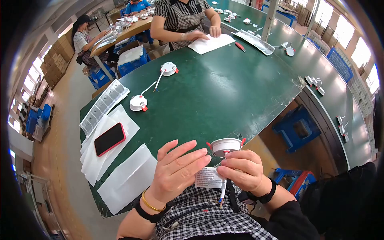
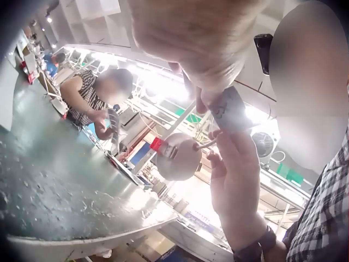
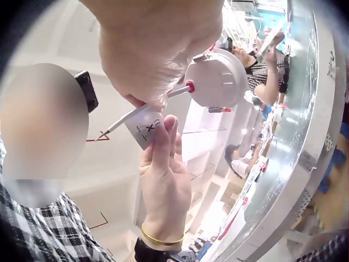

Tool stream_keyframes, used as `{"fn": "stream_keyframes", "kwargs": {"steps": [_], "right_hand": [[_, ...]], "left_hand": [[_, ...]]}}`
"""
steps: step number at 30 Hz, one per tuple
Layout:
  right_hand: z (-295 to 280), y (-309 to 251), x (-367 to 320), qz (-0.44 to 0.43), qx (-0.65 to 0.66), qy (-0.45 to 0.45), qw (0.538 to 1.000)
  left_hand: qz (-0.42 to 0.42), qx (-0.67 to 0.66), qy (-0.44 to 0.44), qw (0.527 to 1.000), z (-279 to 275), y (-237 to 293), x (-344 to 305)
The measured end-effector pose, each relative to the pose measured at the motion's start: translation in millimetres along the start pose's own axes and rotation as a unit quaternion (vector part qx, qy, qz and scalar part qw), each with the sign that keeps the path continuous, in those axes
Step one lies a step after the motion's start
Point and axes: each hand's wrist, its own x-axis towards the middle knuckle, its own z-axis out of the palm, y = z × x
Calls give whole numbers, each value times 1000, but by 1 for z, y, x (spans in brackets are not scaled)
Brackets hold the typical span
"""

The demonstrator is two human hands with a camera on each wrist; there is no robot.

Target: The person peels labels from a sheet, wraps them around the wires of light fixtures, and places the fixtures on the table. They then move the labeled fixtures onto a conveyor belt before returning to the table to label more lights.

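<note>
Over the near table edge, my right hand [image 1: 245, 170] pinches the white cable of a round white downlight [image 1: 226, 146] just below its body. Red-tipped spring clips stick out from the lamp's sides. A printed silver-white label [image 1: 209, 180] lies against the cable, and the right thumb overlaps its corner. My left hand [image 1: 176, 172] has its upper fingers extended; in the right wrist view its thumb and finger pinch the label [image 3: 146, 130]. The cable [image 3: 128, 115] passes behind the right fingers and ends in bare coloured wires. In the left wrist view the lamp [image 2: 179, 158] hangs beyond the fingers.
Two more downlights [image 1: 139, 103] lie on the green table [image 1: 200, 96]. A red-edged phone [image 1: 110, 139] rests on white sheets [image 1: 127, 180] beside a label strip [image 1: 105, 105]. Opposite, a person handles a white sheet [image 1: 212, 43] near a red tool [image 1: 240, 47]. A blue stool [image 1: 297, 127] stands at the right.
</note>
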Motion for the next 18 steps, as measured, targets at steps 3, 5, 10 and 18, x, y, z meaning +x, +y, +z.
{"fn": "stream_keyframes", "kwargs": {"steps": [3,5,10,18], "right_hand": [[4,2,-4,12,-1,15,1000],[4,1,-6,32,7,8,999],[-6,5,-10,180,113,-46,976],[-83,244,-68,443,-124,223,859]], "left_hand": [[18,1,-22,1000,-1,8,2],[56,31,-38,997,0,9,0],[13,49,-83,995,-4,3,12],[-293,162,-174,926,-82,-43,-96]]}}
